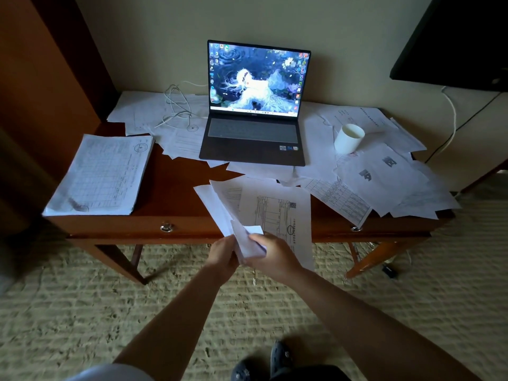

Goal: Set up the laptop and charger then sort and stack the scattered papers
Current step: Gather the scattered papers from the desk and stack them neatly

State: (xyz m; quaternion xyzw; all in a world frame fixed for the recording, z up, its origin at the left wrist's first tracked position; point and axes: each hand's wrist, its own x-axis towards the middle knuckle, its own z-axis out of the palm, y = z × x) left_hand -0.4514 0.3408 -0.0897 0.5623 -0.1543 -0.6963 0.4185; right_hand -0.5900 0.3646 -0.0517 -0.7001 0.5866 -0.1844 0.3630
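Both hands' grip on held papers (264,213)

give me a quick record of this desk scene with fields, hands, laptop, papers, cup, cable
left hand: grips the lower edge of held sheets
right hand: grips the same sheets
laptop: open on wooden desk, screen lit
neat paper stack: desk's left end
scattered papers: around and under laptop, mostly right
white cup: tilted on papers, right of laptop
white cable: looped left of laptop

Stack (100,174) left of laptop (254,105) — desk (176,188)
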